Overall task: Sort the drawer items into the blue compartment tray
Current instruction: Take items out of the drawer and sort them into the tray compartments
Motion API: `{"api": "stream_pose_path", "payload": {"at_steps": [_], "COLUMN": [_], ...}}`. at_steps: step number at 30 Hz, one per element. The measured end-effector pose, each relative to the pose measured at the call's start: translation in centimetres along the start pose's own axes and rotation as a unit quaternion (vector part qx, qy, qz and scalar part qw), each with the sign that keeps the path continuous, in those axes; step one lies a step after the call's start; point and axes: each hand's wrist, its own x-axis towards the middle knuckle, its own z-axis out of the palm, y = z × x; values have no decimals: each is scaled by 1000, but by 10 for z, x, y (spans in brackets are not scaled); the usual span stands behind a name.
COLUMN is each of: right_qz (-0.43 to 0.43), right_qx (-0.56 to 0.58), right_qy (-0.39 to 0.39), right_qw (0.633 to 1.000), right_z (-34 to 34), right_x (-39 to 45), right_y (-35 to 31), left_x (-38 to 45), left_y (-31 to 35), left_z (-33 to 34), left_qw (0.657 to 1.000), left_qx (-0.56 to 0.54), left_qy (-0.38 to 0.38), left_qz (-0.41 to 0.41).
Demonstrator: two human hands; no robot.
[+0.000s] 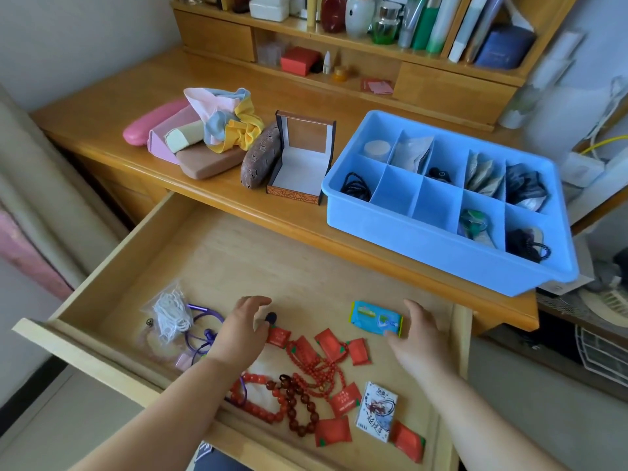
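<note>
The blue compartment tray (407,229) sits on the desk at the right, several cells holding cords, packets and dark items. The open wooden drawer (217,253) below holds several red packets (331,345), red bead strings (306,379), a blue-green wipes pack (375,317), a small printed card pack (375,411), a bag of white string (170,316) and a purple cord (200,338). My left hand (243,329) hovers with loosely curved fingers over a small dark item (271,317). My right hand (419,338) is spread beside the wipes pack, its thumb touching the pack's near corner.
On the desk behind the drawer stand an open empty gift box (300,164), a brown patterned case (260,156), a pink case (153,122) and a bundle of cloths (227,120). A shelf unit with bottles and books (373,22) fills the back.
</note>
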Motion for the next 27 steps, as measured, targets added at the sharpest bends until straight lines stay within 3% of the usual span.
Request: {"api": "stream_pose_path", "payload": {"at_steps": [2, 5, 8, 11, 14, 18, 21, 24, 27], "right_qz": [-142, -282, -331, -349, -355, -228, -152, -136, -141], "right_qx": [-100, -140, -232, -290, -282, -141, -5, 181, 365], "right_qy": [65, -51, -179, -185, -180, -173, -176, -181, -184], "right_qw": [983, 948, 897, 872, 873, 948, 972, 957, 902], "right_z": [0, 2, 8, 7, 2, -15, -27, -36, -53], "right_x": [-16, -40, -52, -54, -50, -40, -36, -40, -47], "right_y": [4, 8, 17, 18, 19, 13, 3, -17, -43], "left_x": [-1, -3, -8, -7, -6, -11, -13, -13, -11], "left_y": [-2, 2, 7, 12, 15, 16, 18, 20, 14], "left_z": [-2, -4, 3, 11, 13, 3, 1, 7, 10], "left_qw": [1000, 989, 952, 916, 909, 945, 976, 986, 995], "left_qx": [23, 116, 238, 345, 371, 284, 142, 75, 25], "left_qy": [14, -24, -97, -125, -139, -147, -152, -118, -61], "left_qz": [9, 89, 165, 160, 127, 72, 73, 89, 76]}}
